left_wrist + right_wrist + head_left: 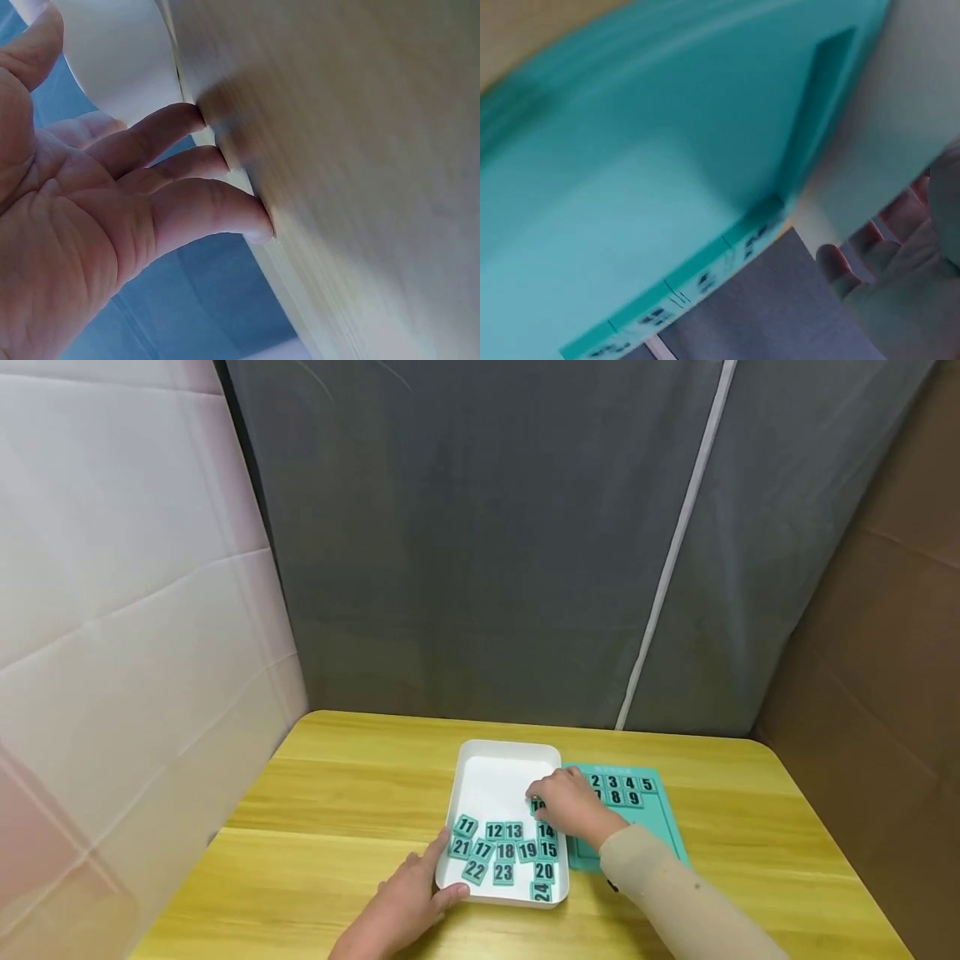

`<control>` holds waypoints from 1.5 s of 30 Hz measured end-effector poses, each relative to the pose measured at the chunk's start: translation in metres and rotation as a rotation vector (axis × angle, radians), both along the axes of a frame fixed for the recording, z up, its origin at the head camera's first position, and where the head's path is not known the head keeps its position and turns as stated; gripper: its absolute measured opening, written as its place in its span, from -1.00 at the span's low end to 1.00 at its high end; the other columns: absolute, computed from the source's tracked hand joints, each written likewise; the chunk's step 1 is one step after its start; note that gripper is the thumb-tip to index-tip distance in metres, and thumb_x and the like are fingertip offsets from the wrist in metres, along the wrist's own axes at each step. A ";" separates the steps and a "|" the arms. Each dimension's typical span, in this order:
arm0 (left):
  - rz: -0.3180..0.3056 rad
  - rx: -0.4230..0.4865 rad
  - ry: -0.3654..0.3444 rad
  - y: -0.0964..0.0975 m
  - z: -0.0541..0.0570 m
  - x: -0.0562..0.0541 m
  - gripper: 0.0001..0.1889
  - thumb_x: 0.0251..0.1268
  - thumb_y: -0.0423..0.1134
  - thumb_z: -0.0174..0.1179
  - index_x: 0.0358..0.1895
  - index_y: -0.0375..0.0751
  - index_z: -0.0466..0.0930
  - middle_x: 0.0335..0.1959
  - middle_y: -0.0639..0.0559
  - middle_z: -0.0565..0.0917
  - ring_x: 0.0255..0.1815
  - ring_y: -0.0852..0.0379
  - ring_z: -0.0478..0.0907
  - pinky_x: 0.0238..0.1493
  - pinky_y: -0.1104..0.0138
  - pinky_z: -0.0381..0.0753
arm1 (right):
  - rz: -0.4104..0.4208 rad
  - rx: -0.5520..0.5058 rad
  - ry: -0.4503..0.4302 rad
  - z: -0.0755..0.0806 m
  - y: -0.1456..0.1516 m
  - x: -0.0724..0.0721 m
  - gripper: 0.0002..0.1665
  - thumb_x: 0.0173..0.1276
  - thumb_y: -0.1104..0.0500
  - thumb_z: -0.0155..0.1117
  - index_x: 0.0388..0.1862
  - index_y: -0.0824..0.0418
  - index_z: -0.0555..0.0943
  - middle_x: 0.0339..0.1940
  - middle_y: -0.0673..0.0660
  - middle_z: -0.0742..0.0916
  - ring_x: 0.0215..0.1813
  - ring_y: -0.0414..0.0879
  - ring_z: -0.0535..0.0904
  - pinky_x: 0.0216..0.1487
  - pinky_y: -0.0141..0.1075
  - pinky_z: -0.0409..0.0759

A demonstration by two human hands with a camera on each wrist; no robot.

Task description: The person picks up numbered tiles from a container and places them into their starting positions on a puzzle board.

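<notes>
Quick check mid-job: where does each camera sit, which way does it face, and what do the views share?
Head: worn on the head, facing forward and down at the tabletop, white tray and teal board; left hand, right hand and right sleeve show.
Left wrist: on that wrist, facing along the left hand toward tray and tabletop.
Right wrist: on that wrist, facing across the board; part of the right hand shows.
Shared: head and right wrist both show the board.

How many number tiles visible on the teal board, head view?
7: tiles 2, 3, 4, 5 in the top row of the teal board; tiles 7, 8, 9 just below. The right hand may hide more.
</notes>
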State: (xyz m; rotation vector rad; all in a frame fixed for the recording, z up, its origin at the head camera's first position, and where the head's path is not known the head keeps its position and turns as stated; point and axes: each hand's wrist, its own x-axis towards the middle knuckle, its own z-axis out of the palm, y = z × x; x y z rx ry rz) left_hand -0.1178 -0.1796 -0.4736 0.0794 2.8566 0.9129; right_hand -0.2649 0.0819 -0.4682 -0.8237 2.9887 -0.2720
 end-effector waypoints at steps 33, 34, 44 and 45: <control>0.022 -0.003 -0.041 0.000 0.001 0.002 -0.03 0.38 0.16 0.40 0.72 -0.12 0.17 0.44 -0.48 0.55 0.54 -0.63 0.32 0.33 -0.65 0.21 | -0.205 -0.108 0.106 -0.025 0.183 0.005 -0.17 0.41 0.28 0.51 0.59 0.24 0.38 0.12 0.20 0.83 0.10 0.18 0.78 0.20 0.18 0.72; 0.023 -0.001 -0.043 0.000 0.000 0.002 -0.03 0.38 0.16 0.40 0.72 -0.12 0.17 0.45 -0.48 0.54 0.54 -0.63 0.32 0.34 -0.65 0.21 | -0.209 -0.114 0.100 -0.025 0.181 0.005 -0.17 0.41 0.29 0.51 0.59 0.24 0.39 0.13 0.22 0.82 0.11 0.20 0.78 0.20 0.18 0.72; 0.024 0.005 -0.039 -0.001 0.001 0.002 -0.03 0.39 0.16 0.40 0.72 -0.13 0.16 0.43 -0.49 0.55 0.54 -0.60 0.35 0.34 -0.64 0.23 | -0.327 -0.169 0.050 -0.028 0.174 0.003 -0.10 0.39 0.19 0.56 0.61 0.30 0.35 0.27 0.36 0.74 0.28 0.30 0.69 0.35 0.27 0.62; 0.023 0.004 -0.038 -0.001 0.002 0.002 -0.03 0.39 0.16 0.40 0.72 -0.13 0.16 0.44 -0.49 0.55 0.54 -0.60 0.35 0.34 -0.64 0.23 | -0.325 -0.173 0.047 -0.028 0.174 0.003 -0.10 0.39 0.20 0.55 0.61 0.31 0.35 0.27 0.36 0.74 0.28 0.31 0.69 0.35 0.27 0.62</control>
